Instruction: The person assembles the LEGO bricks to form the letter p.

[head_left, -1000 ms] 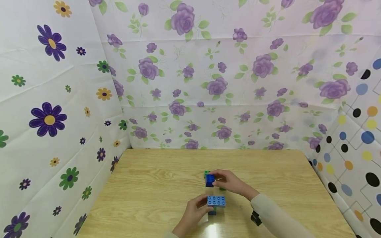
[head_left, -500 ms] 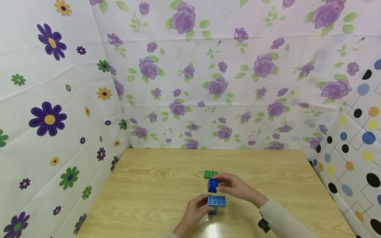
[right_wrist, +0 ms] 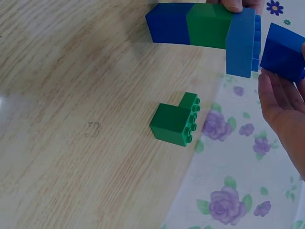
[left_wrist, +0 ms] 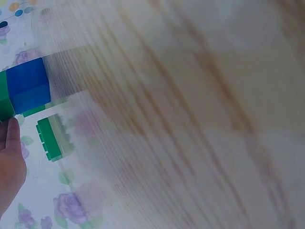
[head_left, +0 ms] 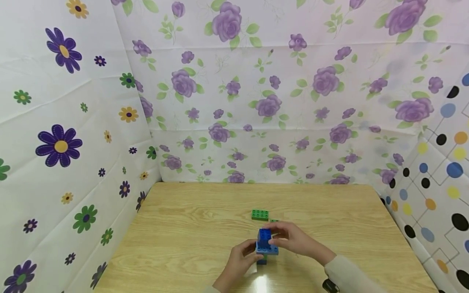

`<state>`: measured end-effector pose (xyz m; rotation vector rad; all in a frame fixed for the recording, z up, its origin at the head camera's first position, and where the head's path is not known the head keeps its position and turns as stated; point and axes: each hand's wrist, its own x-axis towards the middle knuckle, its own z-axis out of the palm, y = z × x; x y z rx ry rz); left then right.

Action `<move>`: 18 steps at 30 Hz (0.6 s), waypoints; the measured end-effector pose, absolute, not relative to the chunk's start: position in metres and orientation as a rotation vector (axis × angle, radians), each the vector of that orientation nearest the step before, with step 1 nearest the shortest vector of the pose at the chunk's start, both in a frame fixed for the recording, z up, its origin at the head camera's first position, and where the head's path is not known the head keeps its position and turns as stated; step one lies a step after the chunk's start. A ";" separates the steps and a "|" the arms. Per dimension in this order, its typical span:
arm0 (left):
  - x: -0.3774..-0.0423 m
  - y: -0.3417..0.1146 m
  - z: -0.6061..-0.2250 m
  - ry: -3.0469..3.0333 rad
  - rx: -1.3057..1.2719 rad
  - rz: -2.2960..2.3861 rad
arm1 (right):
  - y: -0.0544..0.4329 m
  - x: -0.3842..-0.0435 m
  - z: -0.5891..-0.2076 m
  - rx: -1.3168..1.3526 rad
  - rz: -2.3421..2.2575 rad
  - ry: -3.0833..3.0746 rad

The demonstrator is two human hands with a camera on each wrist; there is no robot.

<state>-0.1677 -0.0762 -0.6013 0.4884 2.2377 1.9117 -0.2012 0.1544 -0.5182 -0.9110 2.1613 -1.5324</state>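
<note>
In the head view my left hand (head_left: 238, 262) holds a small upright stack of toy building bricks. The stack has a light blue brick (right_wrist: 240, 43) on top, a green brick (right_wrist: 207, 26) in the middle and a blue brick (right_wrist: 169, 24) at the bottom. A dark blue brick (head_left: 264, 237) is pinched in my right hand (head_left: 293, 240), over the left part of the light blue top. From the right wrist, a narrow gap shows between this dark blue brick and the light blue studs, and it looks tilted. My left fingers (left_wrist: 14, 136) touch the green middle brick.
Behind the hands, a long green brick (head_left: 260, 215) lies on the wooden table (head_left: 183, 228). A smaller green brick (right_wrist: 169, 121) is close to it, partly hidden by my right hand in the head view. Patterned cloth (head_left: 234, 101) hangs behind the table and along both sides.
My right hand has carried the dark blue brick towards me, from beside the green bricks to over the stack. The long green brick is now uncovered. My left hand has stayed in place.
</note>
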 end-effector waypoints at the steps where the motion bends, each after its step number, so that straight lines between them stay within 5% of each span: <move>1: -0.168 -0.076 -0.601 2.239 0.489 1.910 | 0.154 -0.200 -0.518 -0.909 -1.535 2.157; 18: -0.166 -0.077 -0.599 2.242 0.486 1.894 | 0.149 -0.193 -0.522 -0.940 -1.524 2.169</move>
